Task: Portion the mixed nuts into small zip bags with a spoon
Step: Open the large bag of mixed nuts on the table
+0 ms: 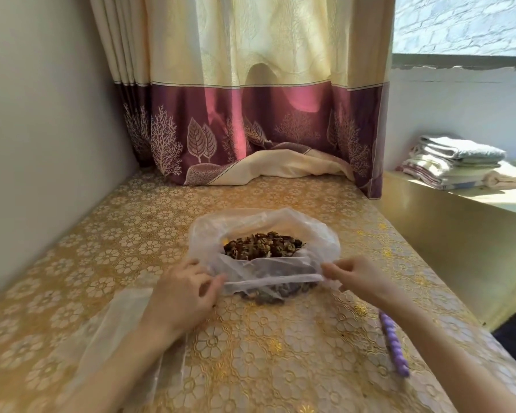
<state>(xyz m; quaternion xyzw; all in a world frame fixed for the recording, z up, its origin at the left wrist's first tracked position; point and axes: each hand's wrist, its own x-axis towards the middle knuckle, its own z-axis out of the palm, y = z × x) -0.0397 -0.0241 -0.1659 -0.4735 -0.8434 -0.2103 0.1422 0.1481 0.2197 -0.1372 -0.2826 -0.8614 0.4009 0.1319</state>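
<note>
A large clear plastic bag point(259, 222) lies open on the gold floral tablecloth point(131, 234), with brown mixed nuts point(262, 245) heaped inside. My left hand point(185, 293) pinches the bag's near rim at its left end. My right hand point(361, 278) pinches the same rim at its right end, and the rim is stretched between them. Clear small zip bags point(116, 329) lie flat on the cloth under my left forearm. A purple beaded spoon handle point(393, 344) lies on the cloth beside my right forearm; its bowl is hidden.
A cream and purple curtain point(251, 129) hangs at the table's far end and spills onto the cloth. A wall point(42, 129) runs along the left. At right a lower ledge point(459, 222) holds folded towels point(456, 162).
</note>
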